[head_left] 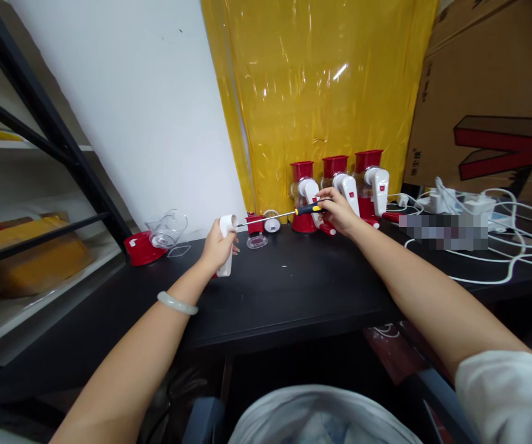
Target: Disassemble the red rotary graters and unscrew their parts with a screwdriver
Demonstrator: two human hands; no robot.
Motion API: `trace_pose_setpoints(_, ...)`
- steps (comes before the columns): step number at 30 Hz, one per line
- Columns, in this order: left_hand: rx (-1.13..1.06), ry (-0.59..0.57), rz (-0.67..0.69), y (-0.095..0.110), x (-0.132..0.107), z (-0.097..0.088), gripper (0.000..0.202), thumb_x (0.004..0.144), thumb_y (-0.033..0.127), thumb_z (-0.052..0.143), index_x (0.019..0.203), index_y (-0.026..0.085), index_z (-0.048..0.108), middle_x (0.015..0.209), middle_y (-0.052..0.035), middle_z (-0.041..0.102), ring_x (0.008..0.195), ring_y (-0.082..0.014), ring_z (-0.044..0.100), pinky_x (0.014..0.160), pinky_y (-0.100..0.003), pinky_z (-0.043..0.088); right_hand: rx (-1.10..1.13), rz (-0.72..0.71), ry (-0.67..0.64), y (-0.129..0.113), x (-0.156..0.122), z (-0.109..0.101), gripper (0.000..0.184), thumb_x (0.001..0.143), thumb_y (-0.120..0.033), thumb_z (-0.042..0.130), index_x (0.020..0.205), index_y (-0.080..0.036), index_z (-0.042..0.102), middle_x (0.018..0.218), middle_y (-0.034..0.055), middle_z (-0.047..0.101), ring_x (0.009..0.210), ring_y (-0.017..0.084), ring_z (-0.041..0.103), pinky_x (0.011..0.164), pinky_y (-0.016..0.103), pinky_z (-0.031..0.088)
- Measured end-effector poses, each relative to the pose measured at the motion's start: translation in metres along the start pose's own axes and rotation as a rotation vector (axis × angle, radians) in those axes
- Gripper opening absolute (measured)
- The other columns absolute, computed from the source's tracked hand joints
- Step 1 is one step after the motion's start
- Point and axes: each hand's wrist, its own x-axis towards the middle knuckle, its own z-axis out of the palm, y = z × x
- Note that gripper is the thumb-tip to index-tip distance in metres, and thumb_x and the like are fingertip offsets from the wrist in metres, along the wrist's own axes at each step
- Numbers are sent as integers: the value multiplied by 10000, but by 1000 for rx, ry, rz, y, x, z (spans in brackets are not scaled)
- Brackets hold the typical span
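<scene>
My left hand (218,248) is closed around a white plastic crank handle (225,262) with a ring-shaped top end. Fingers of my right hand (336,211) grip the black and yellow handle of a screwdriver (309,209). Its long shaft points left, and the tip reaches the opening at the top of the white handle; whether it meets a screw is too small to tell. Behind the shaft sit a small red part (254,224), a round white and clear part (272,222) and a clear oval piece (257,241).
Three red and white rotary graters (303,191) stand along the back right. A red base (144,248) with a clear hopper (169,228) sits at left. White cables (510,246) tangle at right on the black table (266,302). A cardboard box (487,92) leans behind.
</scene>
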Motion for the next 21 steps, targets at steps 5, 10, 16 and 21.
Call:
trace_pose_setpoints(5,-3,3,1,-3,1,1,359,709,236,549,1053,189,461,655,58,561,424,-123,576,412,-234,476,-104,-34,16,-4,-3,-1,490,802,-724,522,846,-235,524,648,-16,537,515,128,512,441,249,417)
trace_pose_setpoints(10,3,16,-8,-4,1,0,386,726,196,536,1105,187,466,668,46,561,427,-120,574,423,-233,478,-269,-47,-30,-7,-7,-5,568,825,-778,430,831,-224,559,488,-40,451,373,110,403,363,237,295)
trace_pose_setpoints(16,-9,-1,-9,-1,-2,1,394,732,199,536,1121,184,470,662,51,558,433,-123,573,433,-240,483,-51,-24,50,-4,-1,-2,340,721,-462,708,909,-247,523,663,-58,501,456,75,414,409,208,323)
trace_pose_setpoints(21,-9,-14,-13,2,-4,3,372,725,213,550,1089,190,474,654,55,562,433,-125,574,430,-236,476,153,43,29,-11,-1,2,389,650,-453,715,892,-256,482,724,-43,520,552,111,509,436,222,373)
